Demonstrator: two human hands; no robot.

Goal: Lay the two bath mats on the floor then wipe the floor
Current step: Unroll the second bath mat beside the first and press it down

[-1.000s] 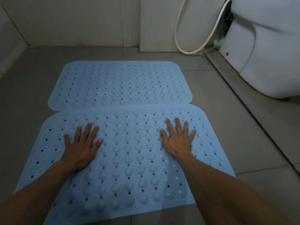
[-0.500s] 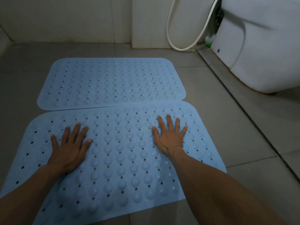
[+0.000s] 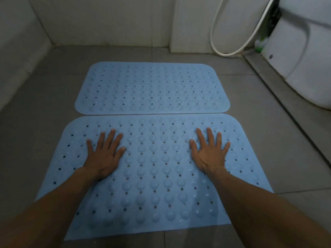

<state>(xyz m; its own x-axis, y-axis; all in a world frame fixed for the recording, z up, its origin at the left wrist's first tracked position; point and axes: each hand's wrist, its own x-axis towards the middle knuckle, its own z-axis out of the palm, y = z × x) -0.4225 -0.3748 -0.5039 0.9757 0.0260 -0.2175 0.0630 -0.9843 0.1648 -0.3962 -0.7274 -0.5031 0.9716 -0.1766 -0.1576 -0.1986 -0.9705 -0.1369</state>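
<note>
Flat on the near bath mat point(image 3: 154, 176), left hand point(image 3: 104, 154) and right hand point(image 3: 208, 154), fingers straight and spread, gripping nothing. Long axis left to right across the grey tiled floor point(image 3: 259, 140). Just beyond, edges nearly touching, the far bath mat point(image 3: 152, 88), parallel. Farther right, a white hose point(image 3: 215, 40) and toilet point(image 3: 304, 59).

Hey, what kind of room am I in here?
Most likely a bathroom: a white toilet stands at the right, a hose loops beside it, and two blue perforated bath mats lie on the tiled floor.
</note>
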